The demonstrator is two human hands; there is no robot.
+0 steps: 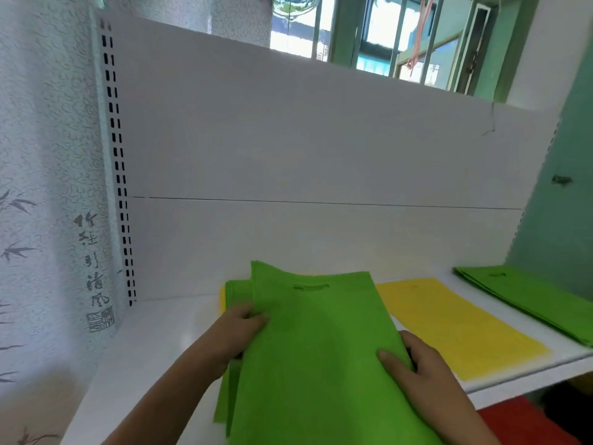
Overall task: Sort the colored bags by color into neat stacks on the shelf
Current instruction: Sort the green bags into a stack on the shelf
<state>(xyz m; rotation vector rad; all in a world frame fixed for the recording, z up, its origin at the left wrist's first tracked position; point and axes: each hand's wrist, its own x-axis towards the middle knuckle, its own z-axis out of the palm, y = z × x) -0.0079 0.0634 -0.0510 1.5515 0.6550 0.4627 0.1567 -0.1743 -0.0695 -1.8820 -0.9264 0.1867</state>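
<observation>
A pile of green bags (pixel 321 348) lies on the white shelf (pixel 154 348), its top bag lifted and skewed over the ones below. My left hand (pixel 237 332) grips the pile's left edge, fingers curled over the top bag. My right hand (pixel 414 364) pinches the right edge, thumb on top of the green fabric. A yellow edge (pixel 222 297) shows under the pile's far left corner. To the right a yellow bag (pixel 455 326) lies flat. A second stack of green bags (pixel 539 300) sits at the shelf's right end.
A white back panel (pixel 288 155) rises behind the shelf, with a slotted upright (pixel 118 175) at its left. Patterned wallpaper fills the left side, a green wall the right. Something red (pixel 526 422) shows below the shelf's front edge.
</observation>
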